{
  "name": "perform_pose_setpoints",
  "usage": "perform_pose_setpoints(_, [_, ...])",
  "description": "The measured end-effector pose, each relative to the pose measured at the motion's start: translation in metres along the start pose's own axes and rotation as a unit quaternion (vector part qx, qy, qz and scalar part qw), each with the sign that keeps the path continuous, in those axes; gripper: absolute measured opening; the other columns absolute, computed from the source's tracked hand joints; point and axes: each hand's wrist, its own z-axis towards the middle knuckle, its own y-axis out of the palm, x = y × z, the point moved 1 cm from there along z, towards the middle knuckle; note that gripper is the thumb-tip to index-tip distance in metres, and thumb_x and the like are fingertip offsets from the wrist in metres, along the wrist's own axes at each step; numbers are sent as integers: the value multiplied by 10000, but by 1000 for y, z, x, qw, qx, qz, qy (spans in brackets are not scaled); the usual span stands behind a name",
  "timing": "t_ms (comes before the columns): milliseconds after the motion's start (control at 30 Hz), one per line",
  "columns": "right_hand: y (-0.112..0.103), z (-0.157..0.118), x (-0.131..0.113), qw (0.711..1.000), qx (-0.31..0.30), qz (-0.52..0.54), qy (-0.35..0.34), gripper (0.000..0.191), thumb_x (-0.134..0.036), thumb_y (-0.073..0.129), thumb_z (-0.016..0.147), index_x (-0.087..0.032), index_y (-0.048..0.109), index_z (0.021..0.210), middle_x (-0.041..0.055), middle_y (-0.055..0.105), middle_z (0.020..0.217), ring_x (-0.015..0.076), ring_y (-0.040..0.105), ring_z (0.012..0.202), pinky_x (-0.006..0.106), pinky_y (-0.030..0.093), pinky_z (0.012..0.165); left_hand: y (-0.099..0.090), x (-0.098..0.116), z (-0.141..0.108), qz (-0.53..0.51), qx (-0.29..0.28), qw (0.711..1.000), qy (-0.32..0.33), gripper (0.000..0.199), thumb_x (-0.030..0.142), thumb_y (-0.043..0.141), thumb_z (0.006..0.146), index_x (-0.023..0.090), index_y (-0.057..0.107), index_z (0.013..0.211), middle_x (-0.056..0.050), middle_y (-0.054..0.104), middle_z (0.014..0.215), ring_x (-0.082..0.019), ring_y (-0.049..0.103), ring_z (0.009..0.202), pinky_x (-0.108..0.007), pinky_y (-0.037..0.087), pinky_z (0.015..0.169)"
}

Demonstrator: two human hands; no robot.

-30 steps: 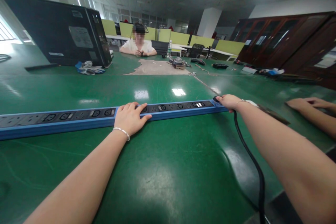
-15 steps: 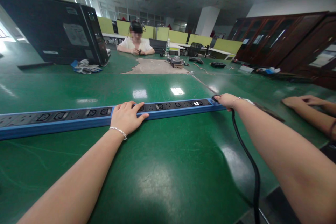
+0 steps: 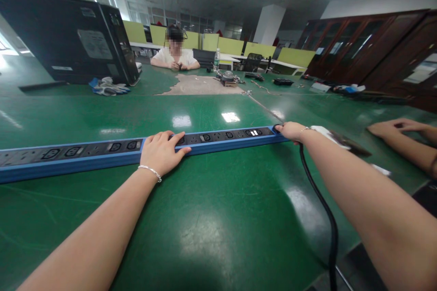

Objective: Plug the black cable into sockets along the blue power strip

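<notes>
A long blue power strip with black sockets lies across the green table, running from the left edge to the right of centre. My left hand grips it near its middle, fingers over the top and thumb along the front side. At the strip's right end, my right hand is closed around the thick black power cable, beside a round black part. The cable hangs from under that hand toward the table's near edge. My fingers hide the exact joint between cable and strip.
A black cabinet and gloves stand at the back left. Across the table sits a person near a bottle. Another person's hands rest at the right. Small tools lie farther back.
The view has shifted slightly, so strip and hands appear a little farther left. Both hands keep their places on the strip and cable. More white material shows by my right forearm.
</notes>
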Motion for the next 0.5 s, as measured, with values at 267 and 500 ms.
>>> perform_pose_setpoints(267, [-2,3,-1,1000,-9,-24,-8,548,-458,280,897,-65,559,1157,209,627,1051,226,641,616,326,484,517,1,-1,0,11,3,1000,7,556,603,352,836,305,479,1288,-74,565,1217,-256,493,1125,-393,336,917])
perform_pose_setpoints(500, [10,-2,3,998,50,38,1,567,-475,227,905,-86,530,1185,188,638,1042,206,640,638,298,485,538,0,0,1,3,-6,1000,0,582,618,342,828,299,473,1298,-77,559,1227,-267,486,1133,-401,326,923])
